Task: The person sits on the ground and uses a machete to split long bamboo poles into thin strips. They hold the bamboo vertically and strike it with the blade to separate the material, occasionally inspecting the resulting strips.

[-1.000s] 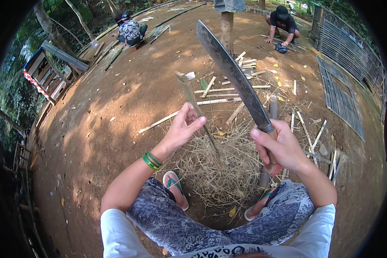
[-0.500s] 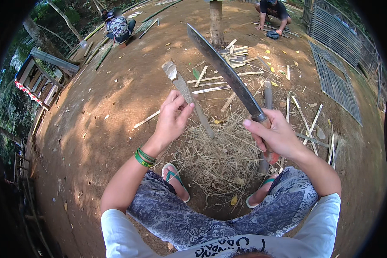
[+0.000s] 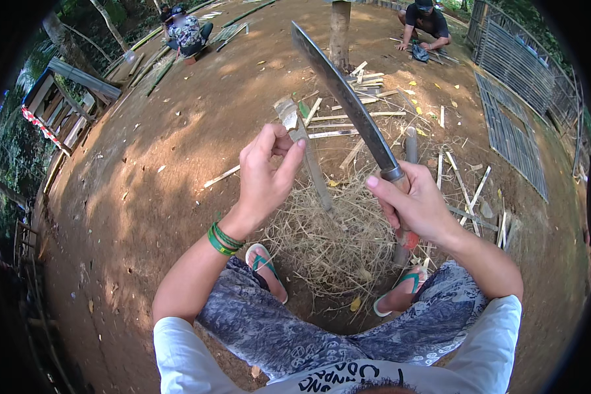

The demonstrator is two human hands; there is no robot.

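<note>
Currently, the left hand pinches a flat strip over a heap of shavings. The right hand grips a machete, blade raised.

Shavings lie on the ground between the feet, sticks behind and right of them. Higher, the slat is left of the knife. Over by the ground's right edge a panel lies before a fence; a shed stands at the left edge.
</note>
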